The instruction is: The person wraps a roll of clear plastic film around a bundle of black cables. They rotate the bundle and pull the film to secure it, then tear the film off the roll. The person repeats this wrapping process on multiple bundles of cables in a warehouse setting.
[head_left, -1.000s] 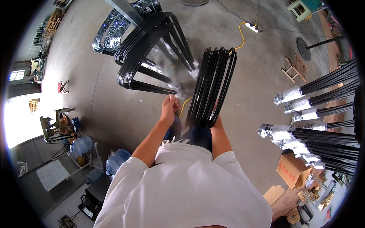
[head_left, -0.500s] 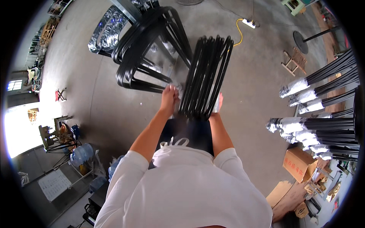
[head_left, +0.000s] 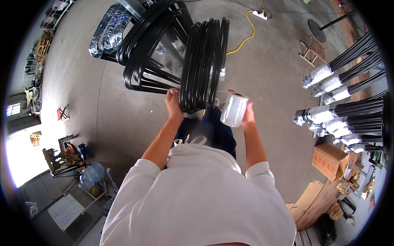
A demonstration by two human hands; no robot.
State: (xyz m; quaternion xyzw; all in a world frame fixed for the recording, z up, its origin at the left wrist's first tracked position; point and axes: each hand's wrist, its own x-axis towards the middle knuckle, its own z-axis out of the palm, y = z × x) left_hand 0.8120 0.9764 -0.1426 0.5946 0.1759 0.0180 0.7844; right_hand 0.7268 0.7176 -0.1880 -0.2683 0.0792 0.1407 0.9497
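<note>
Roll of clear wrap (head_left: 234,110) is gripped in the right hand (head_left: 248,115), beside looped black tubes (head_left: 199,67); left hand's (head_left: 174,104) by them too, can't tell if gripping.

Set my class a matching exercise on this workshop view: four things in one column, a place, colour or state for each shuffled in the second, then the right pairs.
Column one
1. Clear film roll
2. Left hand
3. Power strip
4. Cardboard box

Column two
A. Brown, toward the lower right of the picture
B. White, near the top edge, beside a yellow cord
C. Held in the right hand
D. At the lower left of the black looped tubes

Right pairs: 1-C, 2-D, 3-B, 4-A
</note>
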